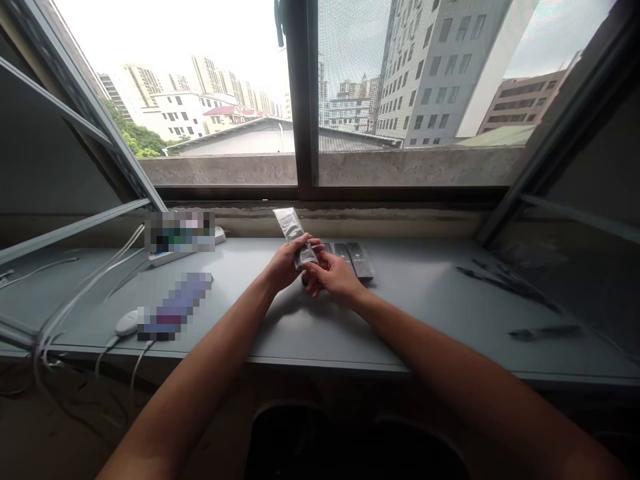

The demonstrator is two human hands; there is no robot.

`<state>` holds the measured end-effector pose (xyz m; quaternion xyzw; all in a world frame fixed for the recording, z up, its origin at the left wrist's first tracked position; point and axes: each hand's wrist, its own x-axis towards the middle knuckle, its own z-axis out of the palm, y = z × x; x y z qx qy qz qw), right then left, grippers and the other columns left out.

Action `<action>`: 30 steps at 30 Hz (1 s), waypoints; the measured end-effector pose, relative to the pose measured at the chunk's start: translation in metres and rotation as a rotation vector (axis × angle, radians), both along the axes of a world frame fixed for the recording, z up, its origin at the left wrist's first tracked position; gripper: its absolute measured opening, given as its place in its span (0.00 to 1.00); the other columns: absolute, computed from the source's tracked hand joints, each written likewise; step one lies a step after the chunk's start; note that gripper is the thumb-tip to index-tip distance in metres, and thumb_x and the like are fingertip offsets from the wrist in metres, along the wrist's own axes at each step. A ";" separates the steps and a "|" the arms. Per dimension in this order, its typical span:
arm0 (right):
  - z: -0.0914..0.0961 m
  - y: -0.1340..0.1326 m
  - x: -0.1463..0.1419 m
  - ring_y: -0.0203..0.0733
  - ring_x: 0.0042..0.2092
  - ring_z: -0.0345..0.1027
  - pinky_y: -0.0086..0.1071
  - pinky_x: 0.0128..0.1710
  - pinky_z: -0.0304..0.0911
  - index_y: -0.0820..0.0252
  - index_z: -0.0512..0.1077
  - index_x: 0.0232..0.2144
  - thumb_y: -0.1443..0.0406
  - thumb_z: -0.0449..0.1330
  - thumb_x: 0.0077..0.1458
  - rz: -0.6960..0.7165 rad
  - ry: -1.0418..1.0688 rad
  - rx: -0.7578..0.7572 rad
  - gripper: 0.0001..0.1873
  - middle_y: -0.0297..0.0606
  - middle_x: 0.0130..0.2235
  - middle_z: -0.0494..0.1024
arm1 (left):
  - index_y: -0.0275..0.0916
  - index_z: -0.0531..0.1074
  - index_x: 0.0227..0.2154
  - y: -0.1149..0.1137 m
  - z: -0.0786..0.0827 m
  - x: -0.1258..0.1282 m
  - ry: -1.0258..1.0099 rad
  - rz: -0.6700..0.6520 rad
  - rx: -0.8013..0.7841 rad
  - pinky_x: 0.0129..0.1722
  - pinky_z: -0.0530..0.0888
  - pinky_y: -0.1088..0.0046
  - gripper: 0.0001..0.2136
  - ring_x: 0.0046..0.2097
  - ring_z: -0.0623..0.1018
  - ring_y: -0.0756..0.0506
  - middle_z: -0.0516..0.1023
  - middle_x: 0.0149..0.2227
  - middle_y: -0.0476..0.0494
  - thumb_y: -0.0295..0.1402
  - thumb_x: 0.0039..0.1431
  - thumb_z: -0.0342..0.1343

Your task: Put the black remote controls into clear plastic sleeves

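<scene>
Above the middle of the grey desk, both my hands are closed on a slim plastic packet (289, 223) with a whitish far end and something dark inside. My left hand (286, 261) wraps its middle, thumb on top. At the near end, my right hand (336, 275) pinches it between thumb and fingers. The packet tilts, its far end toward the window. Just beyond my right hand, several dark flat boxes (359, 259) lie side by side on the desk, partly hidden by that hand. What is inside the packet cannot be made out.
A white power strip (187, 252) with blurred-out items stands at the back left. Nearer lie a blurred purple object (183, 303), a white round charger (127, 323) and loose cables. At right are dark cables (505, 280) and a pen-like item (545, 332). Metal frames flank the desk.
</scene>
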<state>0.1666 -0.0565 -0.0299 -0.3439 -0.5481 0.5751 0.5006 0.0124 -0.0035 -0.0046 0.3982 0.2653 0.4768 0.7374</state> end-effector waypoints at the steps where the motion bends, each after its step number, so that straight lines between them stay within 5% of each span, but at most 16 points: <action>1: 0.000 0.000 -0.001 0.40 0.25 0.78 0.30 0.20 0.75 0.59 0.75 0.41 0.51 0.76 0.59 -0.012 -0.007 0.000 0.21 0.37 0.31 0.84 | 0.34 0.80 0.43 -0.002 0.000 0.000 0.048 -0.030 0.016 0.27 0.78 0.73 0.11 0.31 0.84 0.45 0.86 0.42 0.34 0.38 0.69 0.66; 5: -0.001 0.001 -0.003 0.39 0.23 0.76 0.29 0.20 0.74 0.59 0.74 0.33 0.53 0.72 0.63 -0.039 -0.048 -0.005 0.18 0.37 0.27 0.82 | 0.34 0.81 0.47 -0.008 -0.001 0.001 0.126 -0.095 0.076 0.24 0.75 0.74 0.12 0.30 0.83 0.46 0.86 0.45 0.33 0.35 0.66 0.69; 8: 0.000 0.002 0.000 0.38 0.22 0.75 0.28 0.19 0.72 0.60 0.74 0.30 0.53 0.70 0.64 -0.040 -0.032 0.007 0.18 0.37 0.26 0.82 | 0.35 0.81 0.47 -0.007 0.001 0.002 0.045 -0.074 0.070 0.31 0.80 0.73 0.11 0.38 0.86 0.43 0.86 0.46 0.33 0.30 0.63 0.69; 12: 0.001 0.001 0.002 0.38 0.22 0.75 0.28 0.18 0.71 0.59 0.74 0.29 0.51 0.71 0.60 -0.011 -0.016 0.002 0.20 0.38 0.27 0.82 | 0.36 0.79 0.49 0.003 0.005 -0.001 -0.207 0.139 -0.023 0.52 0.83 0.67 0.10 0.46 0.87 0.43 0.86 0.48 0.36 0.31 0.67 0.66; 17: 0.001 -0.004 -0.002 0.37 0.20 0.74 0.26 0.15 0.68 0.60 0.75 0.29 0.54 0.71 0.61 0.045 -0.104 -0.035 0.18 0.38 0.26 0.82 | 0.35 0.75 0.54 0.017 0.005 -0.010 -0.352 0.386 -0.189 0.51 0.83 0.68 0.10 0.40 0.87 0.47 0.86 0.40 0.41 0.26 0.73 0.56; 22: 0.006 -0.009 -0.003 0.33 0.16 0.66 0.25 0.10 0.56 0.59 0.75 0.31 0.56 0.71 0.63 0.020 -0.174 -0.074 0.15 0.36 0.25 0.82 | 0.36 0.76 0.50 0.014 0.005 -0.006 -0.371 0.317 -0.202 0.52 0.83 0.66 0.07 0.41 0.87 0.47 0.85 0.39 0.42 0.26 0.74 0.55; 30: 0.007 -0.007 0.000 0.33 0.14 0.64 0.25 0.10 0.55 0.57 0.72 0.31 0.51 0.70 0.66 -0.009 -0.168 -0.081 0.20 0.34 0.21 0.79 | 0.37 0.77 0.42 0.001 0.003 0.004 -0.203 0.167 -0.152 0.55 0.82 0.64 0.01 0.44 0.87 0.45 0.86 0.42 0.40 0.27 0.70 0.62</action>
